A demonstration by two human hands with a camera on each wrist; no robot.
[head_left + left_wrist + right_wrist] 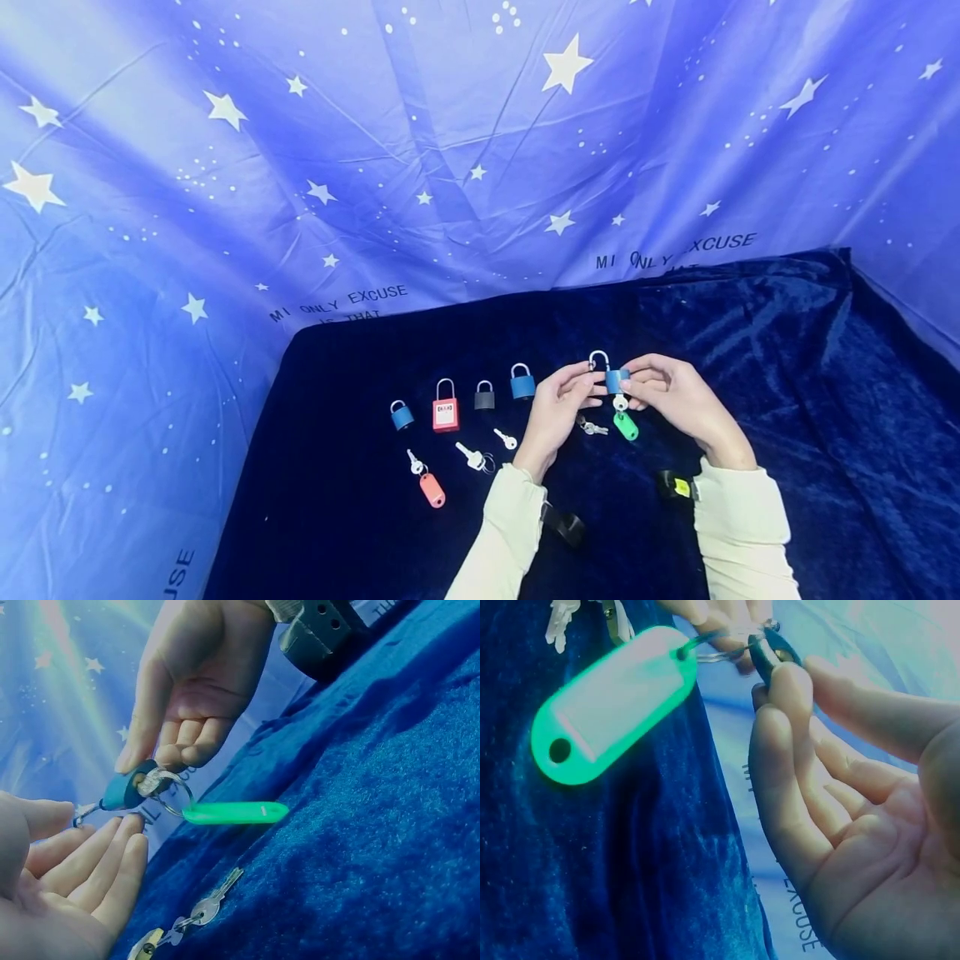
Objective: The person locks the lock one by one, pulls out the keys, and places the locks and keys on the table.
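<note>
Both hands hold a blue padlock above the dark cloth, its shackle swung open. My right hand pinches the lock's body between thumb and fingers. The thumb and a fingertip of my left hand pinch the shackle's free end, the other fingers stretched out below it in the left wrist view. A key sits in the lock's keyhole, and from its ring hangs a green tag. On the cloth beneath lies a small bunch of keys.
To the left stand a row of padlocks: small blue, red, black and another blue one. Before them lie keys, a single key and a key with a red tag. A starry curtain hangs behind.
</note>
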